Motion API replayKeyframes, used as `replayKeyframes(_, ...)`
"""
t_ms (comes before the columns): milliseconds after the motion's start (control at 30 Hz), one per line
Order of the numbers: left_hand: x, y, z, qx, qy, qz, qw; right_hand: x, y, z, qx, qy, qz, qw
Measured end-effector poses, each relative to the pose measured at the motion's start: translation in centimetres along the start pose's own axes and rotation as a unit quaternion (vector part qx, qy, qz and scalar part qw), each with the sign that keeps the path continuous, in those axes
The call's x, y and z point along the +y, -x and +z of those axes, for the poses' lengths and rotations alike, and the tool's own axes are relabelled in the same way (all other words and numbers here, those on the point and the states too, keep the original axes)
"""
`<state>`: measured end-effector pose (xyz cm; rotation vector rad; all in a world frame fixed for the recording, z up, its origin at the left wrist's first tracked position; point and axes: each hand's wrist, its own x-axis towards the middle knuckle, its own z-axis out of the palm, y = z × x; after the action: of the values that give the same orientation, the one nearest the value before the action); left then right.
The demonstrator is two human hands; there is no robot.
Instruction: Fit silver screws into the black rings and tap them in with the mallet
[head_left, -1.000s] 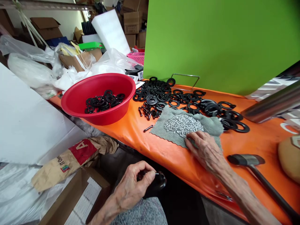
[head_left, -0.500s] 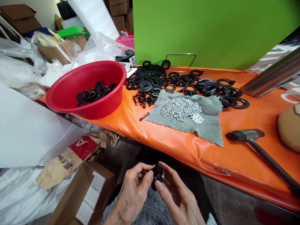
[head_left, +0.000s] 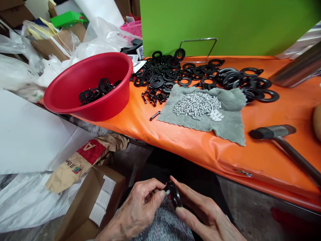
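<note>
Low over my lap, my left hand and my right hand both grip a black ring by its edge. My left fingertips pinch something small at the ring, mostly hidden. On a grey cloth on the orange table lies a heap of silver screws, with small white pieces beside it. Many loose black rings spread behind the cloth. A small pile of black bolts sits at the cloth's left corner, and a single bolt lies apart.
A red plastic bowl holding black rings stands left on the table. A black-headed mallet lies at right. A cardboard box and a paper sack sit below the table's left edge, and a green board rises behind.
My right hand has left the cloth and joined my left at the ring in my lap. The ring has turned edge-on between my fingers. The view has tilted slightly.
</note>
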<state>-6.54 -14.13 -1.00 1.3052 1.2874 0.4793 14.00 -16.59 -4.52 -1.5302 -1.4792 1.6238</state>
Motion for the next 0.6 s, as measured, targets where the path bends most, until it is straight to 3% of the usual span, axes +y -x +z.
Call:
replayKeyframes(167,-0.1,0.5,-0.2,-0.017,-0.064,-0.01,0.998,1.3,0.7,-0.7,-0.041,-0.008,0.025,0.999)
replayKeyframes(367,0.2,0.8,0.2,-0.004,-0.1,-0.008,0.995,-0.1,0.6,1.6,0.013,-0.037,0.009,0.999)
replayKeyframes(600,-0.4,1.2,0.6,0.009,-0.089,0.02,0.996,-0.1,0.6,3.3,0.026,-0.13,0.001,0.991)
